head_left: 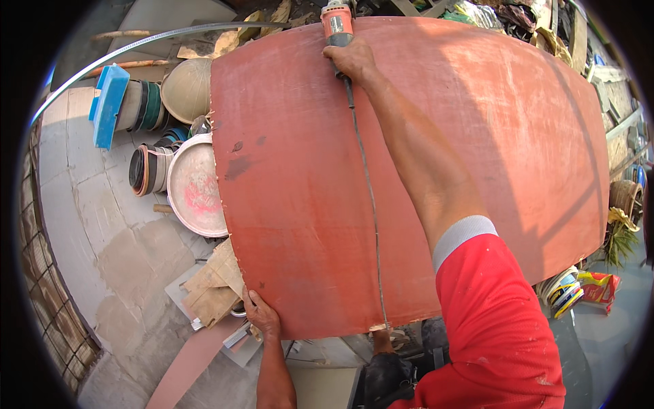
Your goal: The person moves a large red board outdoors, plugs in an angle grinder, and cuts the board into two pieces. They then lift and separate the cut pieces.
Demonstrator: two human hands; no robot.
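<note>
Step in hand, as judged: the power tool is being worked or positioned at the far edge of the broad red panel, right hand's grip closed around its body, left hand at the near-left corner, its grip undeterminable. Next move likely calls for a steady panel and a clear cord. Containers: pale round bucket, pink-stained face, and stacked buckets, tipped sideways, contents hidden.

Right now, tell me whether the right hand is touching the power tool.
Touching. The head view shows the right hand closed around the dark rear part of the power tool.
</note>
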